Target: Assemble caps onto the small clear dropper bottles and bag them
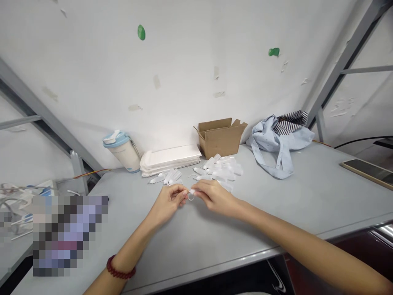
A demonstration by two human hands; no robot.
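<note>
Over the middle of the grey table, my left hand [172,199] and my right hand [215,196] meet at the fingertips. Between them is a small white piece with a thin looped cord [191,196]. My right thumb and fingers pinch its white end, while my left fingertips close on the cord side. Just beyond my right hand lies a loose pile of translucent white plastic strips [227,169] with small knobs and thin cords. A smaller group of similar strips [172,177] rests beyond my left hand. The exact kind of these pieces is too small to make out.
Against the wall stand a tilted cup with a blue lid [123,151], a stack of white envelopes or packets [170,159] and an open cardboard box [221,141]. A light blue cloth bag [270,141] and a phone [370,172] lie at the right. A blurred-out item [69,237] is at the left.
</note>
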